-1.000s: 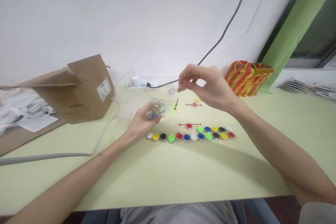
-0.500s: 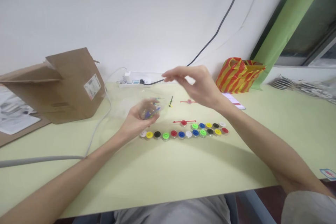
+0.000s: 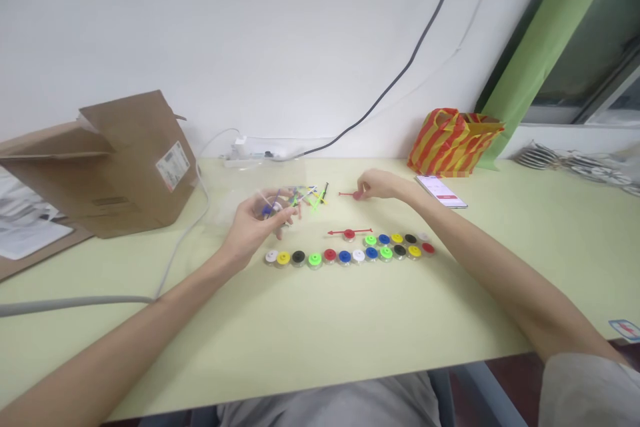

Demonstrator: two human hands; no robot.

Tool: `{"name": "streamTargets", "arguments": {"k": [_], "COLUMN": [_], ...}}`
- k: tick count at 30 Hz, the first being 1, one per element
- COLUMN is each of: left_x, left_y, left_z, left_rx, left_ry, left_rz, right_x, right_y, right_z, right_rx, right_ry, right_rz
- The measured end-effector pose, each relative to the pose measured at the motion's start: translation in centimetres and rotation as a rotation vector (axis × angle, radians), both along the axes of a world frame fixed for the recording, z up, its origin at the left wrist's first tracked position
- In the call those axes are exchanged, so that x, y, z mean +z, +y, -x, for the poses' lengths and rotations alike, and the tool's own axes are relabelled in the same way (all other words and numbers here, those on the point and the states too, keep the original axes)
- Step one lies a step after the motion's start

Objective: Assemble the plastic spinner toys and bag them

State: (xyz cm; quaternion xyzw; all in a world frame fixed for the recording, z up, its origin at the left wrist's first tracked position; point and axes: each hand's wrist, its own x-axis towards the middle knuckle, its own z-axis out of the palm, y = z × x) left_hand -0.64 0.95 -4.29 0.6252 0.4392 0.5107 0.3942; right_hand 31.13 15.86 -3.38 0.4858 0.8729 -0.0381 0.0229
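My left hand [image 3: 257,220] curls around a clear plastic bag [image 3: 220,203] whose outline is faint; small blue and white pieces show between the fingers. Just beyond its fingertips lies a tangle of thin coloured arrow pieces [image 3: 313,199]. On the table, my right hand [image 3: 379,184] is closed, its fingertips pinching the red disc with an arrow [image 3: 357,195]. A second red disc with an arrow [image 3: 349,235] lies nearer to me. Below it stretches a row of coloured discs on clear bases [image 3: 345,257], with a shorter row [image 3: 384,240] behind its right part.
An open cardboard box [image 3: 135,167] stands at the left, near a grey cable [image 3: 75,305]. Along the wall are a power strip [image 3: 250,159] and a red-yellow striped bag [image 3: 450,143]. A phone [image 3: 443,192] lies beyond my right forearm.
My right hand has come down from the air to the far red disc. My left hand has shifted slightly left, and the tangle of coloured arrow pieces now shows more clearly beside it.
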Motion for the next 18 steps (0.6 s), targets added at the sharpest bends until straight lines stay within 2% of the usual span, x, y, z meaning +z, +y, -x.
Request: {"name": "streamTargets", "arguments": {"k": [8,11,18], "left_x": [0.0,0.1,0.0], "left_y": [0.1,0.0,0.0], "left_z": [0.3,0.3,0.2], "left_rx": [0.037,0.039,0.011], "left_ry": [0.079,0.074,0.066], "left_rz": [0.022,0.036,0.046], "right_x": [-0.3,-0.8,-1.2], "right_y": [-1.6,-1.6,-1.6], "right_z": [2.6,2.7,2.5], "right_rx": [0.038,0.041,0.029], "right_ry": [-0.043,-0.047,-0.064], "right_rz": [-0.02,-0.054,0.009]}}
